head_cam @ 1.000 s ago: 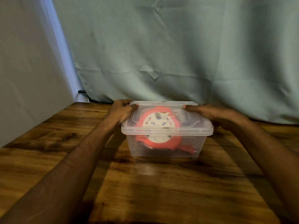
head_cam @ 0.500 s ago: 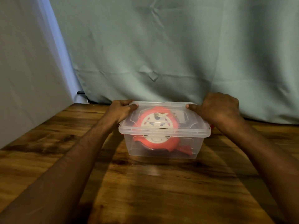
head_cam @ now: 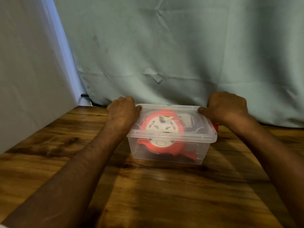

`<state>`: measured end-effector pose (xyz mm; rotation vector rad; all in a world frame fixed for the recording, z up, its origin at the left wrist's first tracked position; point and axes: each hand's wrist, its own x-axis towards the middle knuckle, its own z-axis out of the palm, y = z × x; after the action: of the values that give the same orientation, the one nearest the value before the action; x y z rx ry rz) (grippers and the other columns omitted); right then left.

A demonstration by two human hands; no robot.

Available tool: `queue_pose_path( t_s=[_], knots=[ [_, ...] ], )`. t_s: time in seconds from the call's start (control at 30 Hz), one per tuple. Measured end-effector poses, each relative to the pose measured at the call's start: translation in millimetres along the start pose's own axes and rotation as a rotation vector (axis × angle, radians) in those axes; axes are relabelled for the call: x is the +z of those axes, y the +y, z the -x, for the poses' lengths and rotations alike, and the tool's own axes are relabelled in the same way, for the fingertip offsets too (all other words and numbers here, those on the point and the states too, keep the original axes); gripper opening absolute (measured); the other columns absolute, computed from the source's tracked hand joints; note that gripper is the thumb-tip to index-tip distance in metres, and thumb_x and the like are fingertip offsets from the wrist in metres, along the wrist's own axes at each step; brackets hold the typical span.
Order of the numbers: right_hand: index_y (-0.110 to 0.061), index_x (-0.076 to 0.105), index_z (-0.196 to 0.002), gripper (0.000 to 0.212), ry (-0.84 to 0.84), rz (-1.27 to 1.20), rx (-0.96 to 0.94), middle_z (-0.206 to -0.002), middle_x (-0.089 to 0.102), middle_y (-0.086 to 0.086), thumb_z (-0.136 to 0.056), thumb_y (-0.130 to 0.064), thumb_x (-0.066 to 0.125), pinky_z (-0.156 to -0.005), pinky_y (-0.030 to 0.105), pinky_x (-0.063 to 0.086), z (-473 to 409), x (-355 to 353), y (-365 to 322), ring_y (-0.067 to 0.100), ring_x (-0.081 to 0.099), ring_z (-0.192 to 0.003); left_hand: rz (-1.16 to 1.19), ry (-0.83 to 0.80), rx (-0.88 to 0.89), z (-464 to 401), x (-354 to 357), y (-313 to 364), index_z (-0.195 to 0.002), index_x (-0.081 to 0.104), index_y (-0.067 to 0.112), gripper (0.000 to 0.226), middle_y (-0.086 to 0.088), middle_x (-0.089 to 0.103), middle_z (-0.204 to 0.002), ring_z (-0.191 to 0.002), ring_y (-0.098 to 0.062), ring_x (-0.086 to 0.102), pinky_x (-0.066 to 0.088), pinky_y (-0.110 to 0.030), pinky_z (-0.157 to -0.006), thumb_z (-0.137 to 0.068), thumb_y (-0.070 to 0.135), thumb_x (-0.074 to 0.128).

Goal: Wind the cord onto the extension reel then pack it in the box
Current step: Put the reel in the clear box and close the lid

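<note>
sitting near the back edge of the wooden desk [head_cam: 148, 195] is a clear plastic box [head_cam: 167, 150] with its clear lid [head_cam: 172, 129] on top. inside the box lies the extension reel [head_cam: 162, 125], red-orange with a round white middle. you can see it through the lid and through the front wall. a bit of its red part reaches down toward the right front corner of the box. the cord cannot be made out by itself.

the left hand [head_cam: 123, 111] is at the back left corner of the lid. its thumb lies on the lid's edge, and its fingers are curled down behind the corner, so i cannot tell just how they sit. the right hand [head_cam: 226, 107] is at the back right corner of the lid. its thumb tip touches the lid's edge and its fingers are bent together in a loose fist, knuckles up. both hands are pressed against the lid.

a small red piece [head_cam: 214, 125] shows just beside the right side of the box, under the right hand. behind the desk hangs a pale green curtain [head_cam: 181, 55]. a grey-white sheet [head_cam: 29, 71] hangs along the left edge of the desk.
</note>
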<state>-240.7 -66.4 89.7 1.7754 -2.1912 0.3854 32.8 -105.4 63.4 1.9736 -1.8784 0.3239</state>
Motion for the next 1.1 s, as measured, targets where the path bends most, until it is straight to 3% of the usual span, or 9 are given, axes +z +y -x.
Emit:
queue_pose_path(
  t_s=[0.13, 0.3, 0.43, 0.5, 0.6, 0.7, 0.87, 1.0, 1.1],
  knots=[
    [-0.024, 0.056, -0.074, 0.039, -0.073, -0.099, 0.035, -0.072, 0.060, -0.003, -0.082, -0.060, 0.069, -0.063, 0.032, 0.045, -3.2, -4.1, 2.5, 0.016, 0.054, -0.064, -0.039, 0.070, 0.076, 3.2, -0.6, 3.5, -0.114, 0.063, 0.005, 0.035, -0.021, 0.067, -0.119, -0.110, -0.039, 0.063, 0.048, -0.044, -0.090, -0.104, 0.037, 0.053],
    [-0.020, 0.067, -0.100, 0.024, 0.175, 0.211, -0.070, -0.088, 0.063, 0.004, -0.090, -0.041, 0.065, -0.066, 0.032, 0.036, 29.5, -20.9, -20.1, 0.026, 0.064, -0.086, -0.038, 0.106, 0.119, 8.9, -10.6, 8.8, -0.113, 0.064, 0.006, 0.029, -0.020, 0.067, -0.117, -0.109, -0.039, 0.063, 0.047, -0.044, -0.090, -0.103, 0.031, 0.056],
    [-0.026, 0.064, -0.108, 0.034, 0.021, 0.215, -0.294, -0.109, 0.066, 0.003, -0.092, -0.053, 0.053, -0.070, 0.036, 0.034, 71.0, -57.1, -51.2, 0.027, 0.063, -0.101, 0.041, 0.281, 0.204, 32.8, -37.0, 15.2, -0.100, 0.073, 0.016, 0.030, -0.013, 0.074, -0.095, -0.085, -0.033, 0.066, 0.049, -0.041, -0.075, -0.100, 0.043, 0.058],
    [-0.026, 0.063, -0.108, 0.045, -0.059, 0.206, -0.403, -0.111, 0.065, 0.001, -0.092, -0.064, 0.045, -0.069, 0.035, 0.032, 87.2, -65.8, -56.8, 0.026, 0.062, -0.101, 0.069, 0.173, 0.262, 53.7, -42.7, 18.6, -0.087, 0.077, 0.020, 0.034, -0.006, 0.073, -0.082, -0.077, -0.026, 0.064, 0.046, -0.036, -0.074, -0.096, 0.049, 0.061],
    [-0.026, 0.062, -0.110, 0.051, -0.114, 0.231, -0.457, -0.112, 0.065, 0.002, -0.090, -0.069, 0.043, -0.070, 0.033, 0.030, 92.3, -62.1, -58.8, 0.026, 0.060, -0.095, 0.110, -0.007, 0.289, 67.9, -39.3, 15.9, -0.112, 0.080, 0.029, 0.035, -0.004, 0.078, -0.107, -0.103, -0.027, 0.068, 0.047, -0.033, -0.080, -0.097, 0.050, 0.057],
    [-0.025, 0.063, -0.116, 0.044, -0.109, 0.260, -0.414, -0.116, 0.066, 0.004, -0.095, -0.060, 0.047, -0.071, 0.034, 0.032, 76.4, -42.2, -66.4, 0.026, 0.060, -0.103, 0.145, -0.089, 0.305, 54.0, -26.9, 17.3, -0.129, 0.072, 0.020, 0.046, -0.008, 0.071, -0.133, -0.126, -0.031, 0.060, 0.049, -0.037, -0.100, -0.103, 0.049, 0.046],
    [-0.020, 0.068, -0.117, 0.038, 0.000, 0.226, -0.287, -0.114, 0.069, 0.004, -0.102, -0.045, 0.044, -0.080, 0.037, 0.044, 40.0, 0.5, -78.4, 0.026, 0.062, -0.106, 0.266, -0.096, 0.363, 15.7, 7.1, 24.9, -0.134, 0.066, 0.010, 0.046, -0.013, 0.065, -0.143, -0.134, -0.029, 0.058, 0.031, -0.035, -0.120, -0.109, 0.040, 0.041],
    [-0.019, 0.070, -0.109, 0.040, 0.095, 0.204, -0.231, -0.104, 0.072, 0.004, -0.101, -0.048, 0.045, -0.091, 0.039, 0.046, 27.3, 12.9, -75.4, 0.024, 0.065, -0.097, 0.222, -0.139, 0.356, -7.1, 18.0, 29.7, -0.142, 0.060, 0.014, 0.053, -0.010, 0.061, -0.149, -0.139, -0.027, 0.054, 0.024, -0.038, -0.125, -0.109, 0.045, 0.034],
    [-0.016, 0.068, -0.114, 0.047, 0.092, 0.176, -0.193, -0.109, 0.070, 0.007, -0.100, -0.053, 0.042, -0.090, 0.039, 0.045, 30.6, 20.6, -75.6, 0.027, 0.064, -0.101, 0.198, -0.240, 0.364, -11.5, 20.0, 30.8, -0.158, 0.038, 0.013, 0.062, -0.011, 0.036, -0.167, -0.156, -0.024, 0.031, 0.008, -0.040, -0.129, -0.109, 0.050, 0.027]
  ],
)
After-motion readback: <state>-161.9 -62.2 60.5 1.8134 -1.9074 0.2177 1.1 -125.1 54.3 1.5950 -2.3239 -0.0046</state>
